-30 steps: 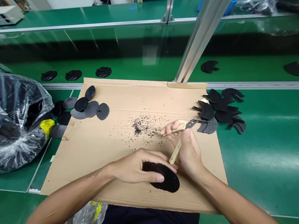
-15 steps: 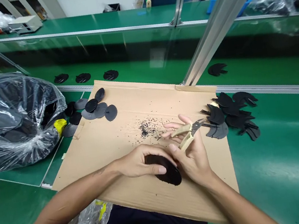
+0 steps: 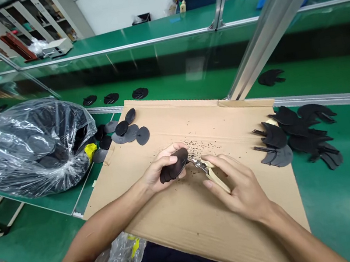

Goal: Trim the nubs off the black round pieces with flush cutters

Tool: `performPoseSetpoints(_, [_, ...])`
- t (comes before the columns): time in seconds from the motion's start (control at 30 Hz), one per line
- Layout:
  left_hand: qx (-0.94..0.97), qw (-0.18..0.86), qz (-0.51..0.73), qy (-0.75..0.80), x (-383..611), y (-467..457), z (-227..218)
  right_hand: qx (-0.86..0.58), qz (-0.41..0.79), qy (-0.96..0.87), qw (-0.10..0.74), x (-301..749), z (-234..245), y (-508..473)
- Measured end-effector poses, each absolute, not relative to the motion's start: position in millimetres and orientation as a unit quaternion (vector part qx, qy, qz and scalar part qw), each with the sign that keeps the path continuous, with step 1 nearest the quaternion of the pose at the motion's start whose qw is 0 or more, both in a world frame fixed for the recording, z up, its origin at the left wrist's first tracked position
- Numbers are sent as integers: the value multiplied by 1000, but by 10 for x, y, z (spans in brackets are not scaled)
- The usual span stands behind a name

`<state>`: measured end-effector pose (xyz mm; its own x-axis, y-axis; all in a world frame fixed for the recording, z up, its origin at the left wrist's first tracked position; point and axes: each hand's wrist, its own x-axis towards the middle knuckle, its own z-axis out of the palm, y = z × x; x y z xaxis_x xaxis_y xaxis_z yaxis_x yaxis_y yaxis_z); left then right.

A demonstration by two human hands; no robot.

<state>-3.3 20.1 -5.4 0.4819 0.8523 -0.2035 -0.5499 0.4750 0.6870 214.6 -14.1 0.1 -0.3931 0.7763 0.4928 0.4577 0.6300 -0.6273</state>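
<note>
My left hand (image 3: 161,170) is closed around a black oval plastic disc (image 3: 176,167), holding it on edge above the cardboard sheet (image 3: 188,217). Beige-handled cutting pliers (image 3: 209,170) sit in my right hand (image 3: 237,187), fingers wrapped round the handles. The metal jaws point left and meet the disc's right edge. Small black trimmings (image 3: 202,146) lie scattered on the cardboard just behind the hands.
A clear plastic bag of black parts (image 3: 31,147) lies at the left. Loose black discs (image 3: 125,130) sit at the cardboard's back left corner. A pile of black fan-shaped pieces (image 3: 298,135) lies at the right. A slanted aluminium post (image 3: 264,24) rises behind. More black pieces (image 3: 113,97) rest on the green belt.
My left hand lifted the disc off the cardboard and tilted it on edge. My right hand swung the pliers round from pointing right, so the jaws meet the disc.
</note>
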Motion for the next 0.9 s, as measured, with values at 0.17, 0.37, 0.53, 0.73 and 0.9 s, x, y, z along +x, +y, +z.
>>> performPoseSetpoints(0.17, [281,817,426,268,-40,188,-71,-371,196,-819,392,2149,-10,-137])
performPoseSetpoints(0.37, [304,815,419,261,-56,186,-86,-364,204,-827,378,2185,22,-138])
performPoseSetpoints(0.53, [304,820,409,260,-42,168,-82,-346,215,-830,381,2196,26,-137])
performPoseSetpoints(0.73, [333,796,421,280,-96,191,-66,-394,100,-834,373,2224,6,-106])
performPoseSetpoints(0.9, [423,772,363,305,-133,178,-12,-478,-57,-820,310,2255,-24,-74])
